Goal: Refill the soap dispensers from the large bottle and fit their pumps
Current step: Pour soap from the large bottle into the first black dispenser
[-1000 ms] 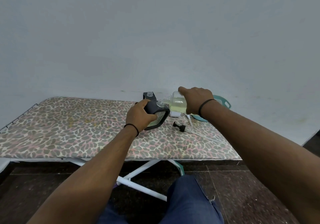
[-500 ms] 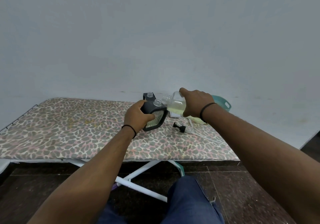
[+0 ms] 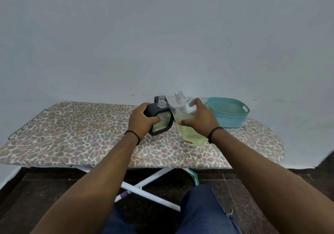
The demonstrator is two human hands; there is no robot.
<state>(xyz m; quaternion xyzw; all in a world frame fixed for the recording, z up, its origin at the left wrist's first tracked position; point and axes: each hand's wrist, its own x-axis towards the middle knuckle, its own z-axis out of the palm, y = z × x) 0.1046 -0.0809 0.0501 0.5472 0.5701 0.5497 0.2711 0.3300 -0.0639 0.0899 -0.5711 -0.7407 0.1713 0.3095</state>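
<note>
second dispenser [image 3: 160, 98]: mostly hidden behind the front dispenser [image 3: 161, 119]
large bottle [image 3: 188, 123]: middle covered by the right hand [image 3: 197, 120]
basket [image 3: 228, 114]: left edge behind the bottle

Plain pale grey wall [image 3: 162, 34] behind. Ironing board [image 3: 72, 143], leopard-print cover, white crossed legs [image 3: 144, 185] beneath. Dark speckled tile floor [image 3: 45, 197]. Soft even light, no hard shadows.

Home: ironing board [image 3: 72, 136], laundry basket [image 3: 228, 114]
</note>
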